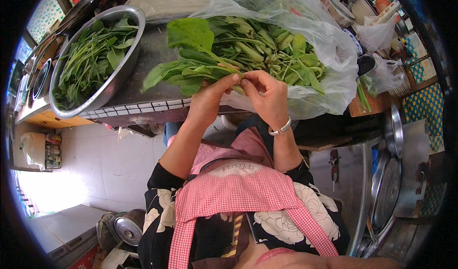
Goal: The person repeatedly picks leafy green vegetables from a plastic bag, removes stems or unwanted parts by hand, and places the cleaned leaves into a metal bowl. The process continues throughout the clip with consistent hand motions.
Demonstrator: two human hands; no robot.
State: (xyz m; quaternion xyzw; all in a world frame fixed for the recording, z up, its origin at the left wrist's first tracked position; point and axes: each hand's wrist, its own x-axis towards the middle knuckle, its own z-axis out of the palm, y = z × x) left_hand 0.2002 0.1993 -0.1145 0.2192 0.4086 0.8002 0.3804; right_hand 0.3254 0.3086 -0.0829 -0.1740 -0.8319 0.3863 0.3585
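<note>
A bunch of leafy greens is gripped by its stems in my left hand, its leaves spreading to the left. My right hand, with a silver bracelet at the wrist, pinches at the stem ends beside my left thumb. What exactly lies between the right fingertips is too small to make out. Behind both hands, a heap of loose greens rests on an open clear plastic bag. Further left, a large metal basin holds more leafy greens.
The dark tabletop has a black-and-white checked edge. A clear package of pale sticks lies at the back. To the right are a wooden cutting board with green stalks and a metal lid. A pot stands lower left.
</note>
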